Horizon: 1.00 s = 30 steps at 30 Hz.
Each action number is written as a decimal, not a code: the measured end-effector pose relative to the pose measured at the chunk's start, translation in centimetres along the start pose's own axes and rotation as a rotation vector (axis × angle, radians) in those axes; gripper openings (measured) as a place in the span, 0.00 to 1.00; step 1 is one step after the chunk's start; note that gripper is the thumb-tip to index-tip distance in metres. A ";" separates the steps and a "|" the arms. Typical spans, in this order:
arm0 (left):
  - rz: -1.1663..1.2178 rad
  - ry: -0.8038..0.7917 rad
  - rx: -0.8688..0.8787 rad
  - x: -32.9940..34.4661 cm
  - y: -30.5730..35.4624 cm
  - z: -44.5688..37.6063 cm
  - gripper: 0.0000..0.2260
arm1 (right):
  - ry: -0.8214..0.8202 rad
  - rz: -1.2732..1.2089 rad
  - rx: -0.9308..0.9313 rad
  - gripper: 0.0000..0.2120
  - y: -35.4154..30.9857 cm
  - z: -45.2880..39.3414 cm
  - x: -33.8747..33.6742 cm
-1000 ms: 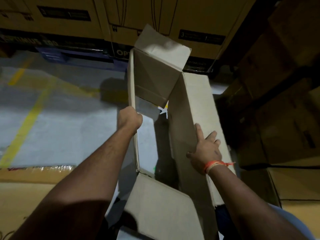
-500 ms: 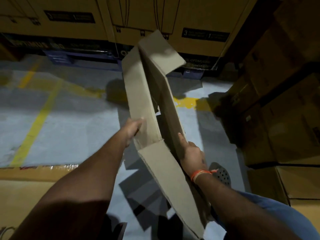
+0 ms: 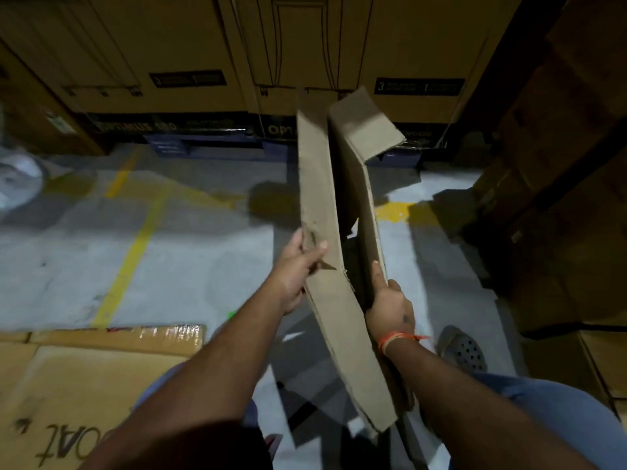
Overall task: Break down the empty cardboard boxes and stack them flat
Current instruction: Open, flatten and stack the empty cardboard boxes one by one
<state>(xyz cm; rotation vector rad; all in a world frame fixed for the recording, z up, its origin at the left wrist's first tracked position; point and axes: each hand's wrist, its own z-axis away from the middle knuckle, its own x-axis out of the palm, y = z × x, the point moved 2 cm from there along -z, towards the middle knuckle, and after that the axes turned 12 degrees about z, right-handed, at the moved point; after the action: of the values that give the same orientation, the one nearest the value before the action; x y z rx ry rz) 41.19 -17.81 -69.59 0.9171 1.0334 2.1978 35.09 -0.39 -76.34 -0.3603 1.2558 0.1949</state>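
The box (image 3: pixel 339 232) stands on edge in the middle of the frame, nearly collapsed: its two long panels run close together from lower right up toward the top centre, with a dark gap between them. One end flap (image 3: pixel 369 130) at the top is bent out to the right. The left hand (image 3: pixel 298 266) pinches the left panel's edge, thumb on the near face and fingers behind. The right hand (image 3: pixel 390 303) grips the right panel from the other side, thumb lying up along it; its fingers are hidden, probably curled behind the board. Held from opposite sides like this, the hands look set to squeeze the panels shut. At lower left a flat cardboard sheet (image 3: pixel 101 378) lies on the floor (image 3: pixel 190 252), possibly the stack.
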 end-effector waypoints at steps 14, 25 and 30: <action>-0.018 0.173 -0.089 0.3 -1.2 0.1 0.21 | -0.097 -0.790 0.209 0.19 2.0 -1.3 2.0; 0.017 0.199 -0.107 -0.2 -1.1 -0.4 0.20 | -0.558 -1.146 0.393 0.49 3.6 -1.7 3.7; -0.004 0.150 -0.097 -0.5 -0.3 -0.8 0.20 | -0.233 -0.981 0.356 0.20 5.0 -2.3 2.4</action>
<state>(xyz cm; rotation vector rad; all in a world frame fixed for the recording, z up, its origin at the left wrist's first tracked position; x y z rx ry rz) 40.97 -18.37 -70.41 0.7167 0.9851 2.3202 32.03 3.29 -80.01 -0.5813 0.7492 -0.7924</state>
